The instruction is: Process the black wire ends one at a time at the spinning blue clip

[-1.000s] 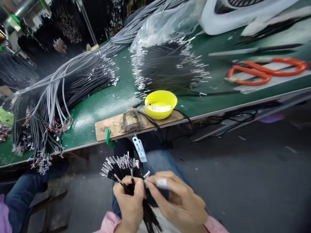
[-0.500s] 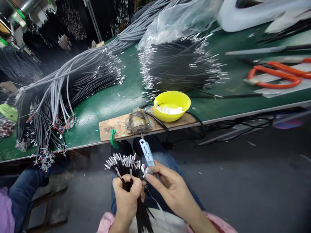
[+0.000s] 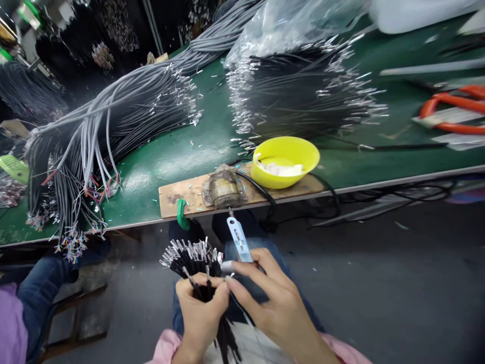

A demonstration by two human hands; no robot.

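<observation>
My left hand (image 3: 202,306) is closed around a bundle of black cables (image 3: 191,258), their stripped silvery ends fanned upward. One or two cable ends stick up apart between its thumb and fingers. My right hand (image 3: 271,296) meets the left thumb tip, its thumb and index fingertip close together. A whitish wrap or piece (image 3: 227,266) shows at that index fingertip; what lies between the fingers is too small to make out. Just above the right hand, a light blue clip (image 3: 239,240) hangs from the shaft of a small motor (image 3: 225,188).
The motor sits on a wooden board (image 3: 174,199) beside a yellow bowl (image 3: 286,162) holding white material. A green clamp (image 3: 182,215) grips the board's edge. Behind lie black cable piles (image 3: 299,96), grey cables (image 3: 102,111) and orange-handled scissors (image 3: 450,111). Another person's leg (image 3: 41,288) shows at left.
My right thumb has drawn slightly down and apart from the index finger, near the left thumb. The bundle stays in my left hand. The table scene has shifted rightward in view.
</observation>
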